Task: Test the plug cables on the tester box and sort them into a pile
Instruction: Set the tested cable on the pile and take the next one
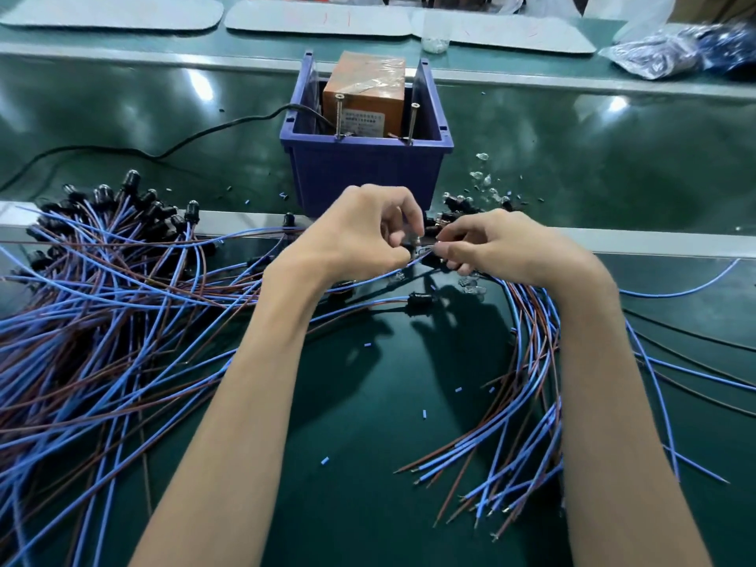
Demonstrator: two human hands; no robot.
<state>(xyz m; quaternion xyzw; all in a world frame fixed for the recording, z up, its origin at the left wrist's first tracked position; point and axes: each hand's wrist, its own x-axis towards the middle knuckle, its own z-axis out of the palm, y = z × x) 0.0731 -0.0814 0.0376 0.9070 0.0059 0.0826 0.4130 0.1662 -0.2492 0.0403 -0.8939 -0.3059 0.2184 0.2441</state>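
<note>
Your left hand [360, 235] and right hand [499, 247] pinch one plug cable [425, 241] over glossy green bench [368, 423]; blue bin [364, 173] behind holds tester box [364, 92].

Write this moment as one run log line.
left hand: pinches plug cable; right hand: pinches same cable; tester box: in blue bin, untouched

green bench [368, 464] | cable pile [102, 321] left | blue bin [364, 173] centre | loose cables [527, 403] right

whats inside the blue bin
An orange tester box sits inside the blue bin, with two upright screws in front of it. The bin's floor and the box's base are hidden by the front wall.
</note>
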